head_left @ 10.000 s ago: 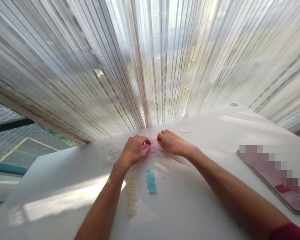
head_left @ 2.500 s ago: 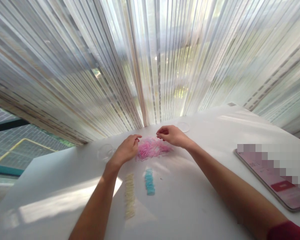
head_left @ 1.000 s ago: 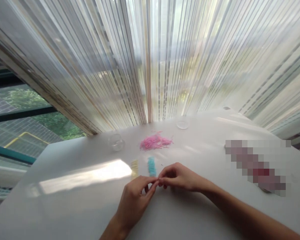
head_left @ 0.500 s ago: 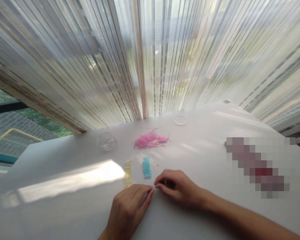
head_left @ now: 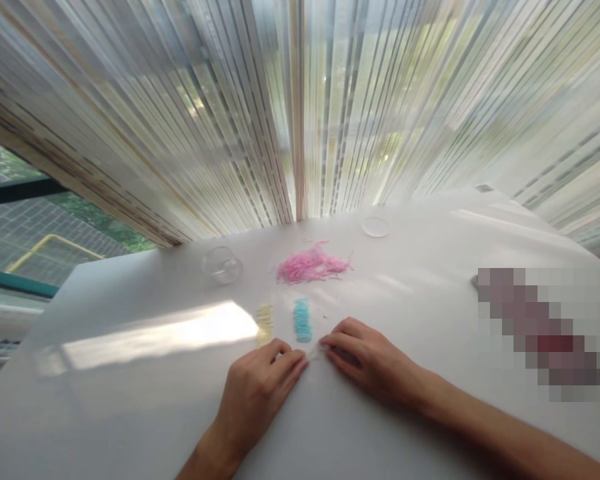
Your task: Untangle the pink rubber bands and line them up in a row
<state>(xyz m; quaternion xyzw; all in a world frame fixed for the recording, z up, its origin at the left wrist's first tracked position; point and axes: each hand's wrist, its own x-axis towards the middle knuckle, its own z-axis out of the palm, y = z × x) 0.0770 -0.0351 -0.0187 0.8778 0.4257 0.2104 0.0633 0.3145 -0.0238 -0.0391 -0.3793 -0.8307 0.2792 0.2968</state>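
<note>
My left hand [head_left: 263, 383] is closed in a pinch low over the table, its fingertips at one end of a thin pale strand [head_left: 315, 352]. My right hand [head_left: 365, 357] pinches the other end, a short gap away from the left. The strand is faint and its exact kind cannot be told. Just beyond the fingers lies a neat row of short blue strips [head_left: 303, 321]. A similar row of yellow strips [head_left: 265, 324] is to its left, behind my left hand. Farther back sits a loose heap of pink shreds [head_left: 313, 264].
A clear round container [head_left: 222, 265] stands at the back left, and a clear round lid [head_left: 376, 227] lies at the back right. Part of the white table [head_left: 130, 407] is brightly sunlit. A blurred-out object [head_left: 540, 327] is at right. A striped string curtain [head_left: 300, 120] hangs behind.
My fingertips have moved slightly apart, with the pale strand now showing between them. The whole view has shifted a little, so the table's things appear higher and mostly farther right.
</note>
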